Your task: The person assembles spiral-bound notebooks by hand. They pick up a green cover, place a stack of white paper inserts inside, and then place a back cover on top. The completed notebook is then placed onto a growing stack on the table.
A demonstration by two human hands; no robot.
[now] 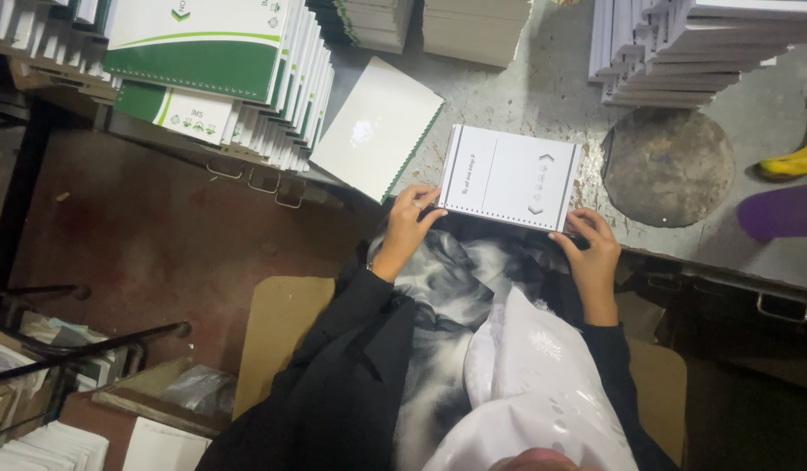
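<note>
Grey, scuffed worktable (543, 96) fills the upper frame, its near edge right at the fingertips. Left hand (408, 228) pinches the lower left corner of a white punched booklet (510, 177), fingers curled over the edge, thumb side underneath; the grip is closed on it. Right hand (593, 253) holds the lower right corner the same way, fingers wrapped down over the table edge. Booklet lies flat on the table, row of punch holes along the side nearest the fingers, overhanging the edge slightly. Just beyond the left fingers: a blank white cover sheet (377, 126) with a green toothed edge, tilted, not touching the booklet. Past that, a slanted stack of green-and-white covers (220, 61). Straight ahead of both hands, stacks of white pages (438, 26) at the far edge. Beyond the right fingers: a round dark patch (668, 166) on the table, a stepped pile of white booklets (683, 52), then a banana (800, 153) and a purple object (783, 212), well apart. Nothing sits between the hands and the booklet. Under the hands: lap, dark sleeves, cardboard-covered seat (277, 336).
</note>
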